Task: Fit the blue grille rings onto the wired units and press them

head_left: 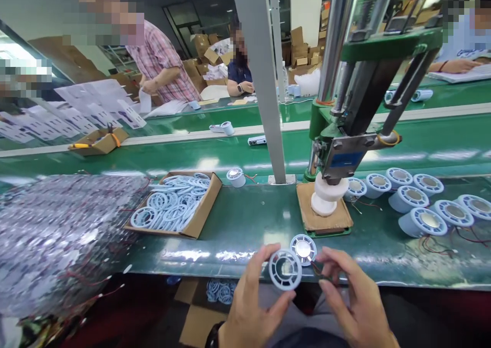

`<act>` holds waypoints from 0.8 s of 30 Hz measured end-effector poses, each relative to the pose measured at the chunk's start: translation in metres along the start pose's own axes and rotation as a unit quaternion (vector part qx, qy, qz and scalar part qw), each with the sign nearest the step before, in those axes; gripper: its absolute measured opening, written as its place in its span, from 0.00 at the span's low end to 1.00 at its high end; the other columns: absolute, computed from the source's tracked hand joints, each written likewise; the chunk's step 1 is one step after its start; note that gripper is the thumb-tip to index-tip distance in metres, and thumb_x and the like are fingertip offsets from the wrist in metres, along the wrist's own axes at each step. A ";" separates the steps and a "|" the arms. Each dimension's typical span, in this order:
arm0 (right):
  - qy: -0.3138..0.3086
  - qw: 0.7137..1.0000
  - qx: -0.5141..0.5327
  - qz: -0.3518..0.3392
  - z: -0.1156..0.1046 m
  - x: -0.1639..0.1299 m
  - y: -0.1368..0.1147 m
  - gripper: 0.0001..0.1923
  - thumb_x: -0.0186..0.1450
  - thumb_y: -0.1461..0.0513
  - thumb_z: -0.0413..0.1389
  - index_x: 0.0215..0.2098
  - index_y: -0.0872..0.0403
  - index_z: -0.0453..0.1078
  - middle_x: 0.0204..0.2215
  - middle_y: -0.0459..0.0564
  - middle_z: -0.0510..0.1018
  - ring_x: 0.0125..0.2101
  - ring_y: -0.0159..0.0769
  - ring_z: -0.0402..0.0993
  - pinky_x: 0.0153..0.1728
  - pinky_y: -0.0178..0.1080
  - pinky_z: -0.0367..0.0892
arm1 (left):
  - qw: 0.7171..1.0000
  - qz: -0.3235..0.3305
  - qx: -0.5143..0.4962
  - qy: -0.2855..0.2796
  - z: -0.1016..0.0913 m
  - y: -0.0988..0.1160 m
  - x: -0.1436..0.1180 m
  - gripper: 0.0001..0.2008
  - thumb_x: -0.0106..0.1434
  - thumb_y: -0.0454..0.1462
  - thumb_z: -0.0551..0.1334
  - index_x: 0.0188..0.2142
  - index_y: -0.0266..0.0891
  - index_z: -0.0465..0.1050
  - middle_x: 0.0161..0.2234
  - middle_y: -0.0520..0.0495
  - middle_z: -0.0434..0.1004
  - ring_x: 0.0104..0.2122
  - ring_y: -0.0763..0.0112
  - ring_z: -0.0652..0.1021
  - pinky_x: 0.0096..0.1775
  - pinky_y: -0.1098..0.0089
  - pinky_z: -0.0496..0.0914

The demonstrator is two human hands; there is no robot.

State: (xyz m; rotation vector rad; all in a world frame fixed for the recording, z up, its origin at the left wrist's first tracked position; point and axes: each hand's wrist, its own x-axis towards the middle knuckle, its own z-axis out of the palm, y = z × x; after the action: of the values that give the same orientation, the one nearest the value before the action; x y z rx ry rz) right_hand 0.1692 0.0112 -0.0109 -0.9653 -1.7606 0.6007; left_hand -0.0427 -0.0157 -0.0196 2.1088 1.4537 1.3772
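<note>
Left grip [253,304] pinches a pale-blue ring [285,287], axis roughly toward the camera; right grip [355,297] gapes.

A person's left hand [255,299] holds a pale-blue plastic spoked ring [298,273]; the right hand [355,299], loosely curled, is near a silver-centred pale-blue round unit [303,249] on a glossy green bench [245,215], before a green-and-steel press [347,151].
</note>
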 end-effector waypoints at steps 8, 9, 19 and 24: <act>-0.144 0.938 0.250 0.190 0.004 -0.002 -0.023 0.21 0.70 0.59 0.54 0.61 0.45 0.64 0.38 0.49 0.83 0.33 0.33 0.78 0.30 0.31 0.70 | 0.985 -0.044 -0.160 0.049 0.012 0.025 -0.008 0.36 0.67 0.37 0.64 0.70 0.46 0.48 0.56 0.39 0.77 0.56 0.62 0.77 0.57 0.61 0.72; -0.143 0.935 0.257 0.197 0.005 -0.003 -0.023 0.21 0.69 0.58 0.54 0.60 0.45 0.65 0.37 0.49 0.83 0.33 0.34 0.78 0.30 0.32 0.70 | 0.983 -0.042 -0.171 0.054 0.013 0.025 -0.007 0.36 0.68 0.37 0.64 0.70 0.47 0.48 0.56 0.39 0.77 0.56 0.62 0.77 0.57 0.61 0.71; -0.138 0.917 0.289 0.238 0.004 -0.006 -0.024 0.19 0.68 0.59 0.55 0.57 0.48 0.67 0.33 0.48 0.81 0.36 0.34 0.78 0.36 0.32 0.70 | 0.980 -0.002 -0.197 -0.001 0.003 0.021 -0.004 0.44 0.63 0.28 0.65 0.71 0.52 0.44 0.57 0.41 0.75 0.55 0.60 0.77 0.57 0.56 0.73; -0.136 0.921 0.294 0.217 0.005 -0.005 -0.026 0.18 0.66 0.58 0.57 0.54 0.50 0.69 0.30 0.49 0.81 0.32 0.34 0.78 0.32 0.32 0.70 | 0.976 0.003 -0.216 0.027 0.003 0.021 -0.006 0.41 0.66 0.34 0.65 0.71 0.51 0.44 0.56 0.37 0.76 0.55 0.56 0.77 0.53 0.55 0.76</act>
State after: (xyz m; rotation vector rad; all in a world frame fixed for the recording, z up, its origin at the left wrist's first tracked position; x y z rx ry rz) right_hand 0.1564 -0.0071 0.0046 -0.8625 -1.4455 1.5146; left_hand -0.0278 -0.0296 -0.0109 1.8112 1.0422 1.5923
